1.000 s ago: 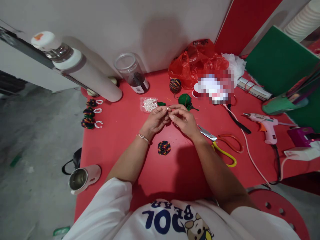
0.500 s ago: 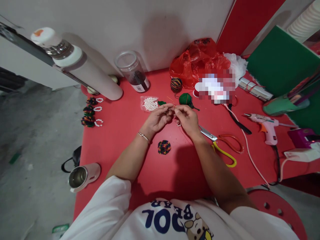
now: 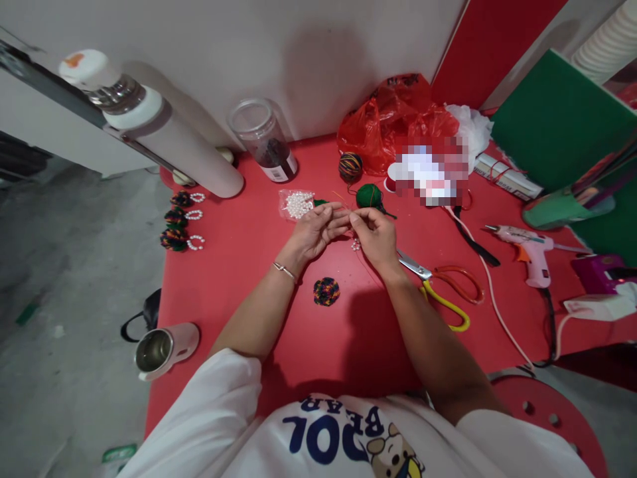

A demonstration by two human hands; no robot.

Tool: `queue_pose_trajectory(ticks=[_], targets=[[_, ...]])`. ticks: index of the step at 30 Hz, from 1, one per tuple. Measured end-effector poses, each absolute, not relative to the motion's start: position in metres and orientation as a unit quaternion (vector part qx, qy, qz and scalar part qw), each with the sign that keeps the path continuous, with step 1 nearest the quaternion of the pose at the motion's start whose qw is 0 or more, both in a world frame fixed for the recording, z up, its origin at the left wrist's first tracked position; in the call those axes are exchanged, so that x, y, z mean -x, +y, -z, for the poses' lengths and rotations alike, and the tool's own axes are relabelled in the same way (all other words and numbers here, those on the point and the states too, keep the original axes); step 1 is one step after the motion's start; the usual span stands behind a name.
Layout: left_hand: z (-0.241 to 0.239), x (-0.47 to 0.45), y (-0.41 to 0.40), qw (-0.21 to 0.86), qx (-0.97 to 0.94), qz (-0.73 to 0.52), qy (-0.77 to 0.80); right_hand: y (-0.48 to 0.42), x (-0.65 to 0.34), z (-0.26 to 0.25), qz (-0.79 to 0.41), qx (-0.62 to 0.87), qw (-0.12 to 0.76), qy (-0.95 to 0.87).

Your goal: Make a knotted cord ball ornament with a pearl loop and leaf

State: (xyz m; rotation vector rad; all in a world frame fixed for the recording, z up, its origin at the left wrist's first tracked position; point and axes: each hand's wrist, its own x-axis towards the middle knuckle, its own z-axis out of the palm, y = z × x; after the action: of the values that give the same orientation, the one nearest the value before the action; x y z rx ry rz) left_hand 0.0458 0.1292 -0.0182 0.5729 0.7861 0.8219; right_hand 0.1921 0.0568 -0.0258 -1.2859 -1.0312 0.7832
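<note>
Both hands meet above the red table [image 3: 239,265]. My right hand [image 3: 375,237] is closed in a pinch on a thin thread with a few white pearl beads [image 3: 355,245] hanging below it. My left hand [image 3: 316,230] has its fingers curled toward the same thread, fingertips touching the right hand's. Just behind the left hand lies a clear bag of white pearl beads [image 3: 297,204]. A small multicoloured yarn flower [image 3: 326,291] rests on the table below the hands. A green yarn ball [image 3: 369,196] sits just beyond the right hand.
Scissors [image 3: 440,292] lie right of my right wrist, a glue gun [image 3: 527,247] and cables farther right. Three finished flowers with pearl loops [image 3: 180,219] line the left edge. A jar [image 3: 263,141], a white flask [image 3: 159,129], a multicoloured yarn ball [image 3: 350,166] and red bags [image 3: 393,123] stand behind. A steel mug [image 3: 162,348] sits front left.
The hands drew slightly apart and a short string of pearl beads now hangs from the thread under the right hand. The left fingers have loosened.
</note>
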Motion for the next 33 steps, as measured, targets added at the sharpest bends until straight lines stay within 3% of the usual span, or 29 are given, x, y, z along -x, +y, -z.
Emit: queue_pose_trajectory(ticks=[5,17,25,33], targets=[[0.023,-0.048,0.127,0.779,-0.296,-0.437,0.337,0.053,-0.189,0.020,-0.372,0.548,0.611,-0.433],[0.007,-0.047,0.126,0.814,-0.282,-0.359,0.358,0.055,-0.190,0.024,-0.376,0.564,0.583,-0.449],[0.017,-0.044,0.128,0.805,-0.299,-0.393,0.329,0.057,-0.195,0.024,-0.265,0.556,0.587,-0.526],[0.017,-0.041,0.127,0.822,-0.285,-0.395,0.297,0.052,-0.192,0.016,-0.362,0.491,0.562,-0.559]])
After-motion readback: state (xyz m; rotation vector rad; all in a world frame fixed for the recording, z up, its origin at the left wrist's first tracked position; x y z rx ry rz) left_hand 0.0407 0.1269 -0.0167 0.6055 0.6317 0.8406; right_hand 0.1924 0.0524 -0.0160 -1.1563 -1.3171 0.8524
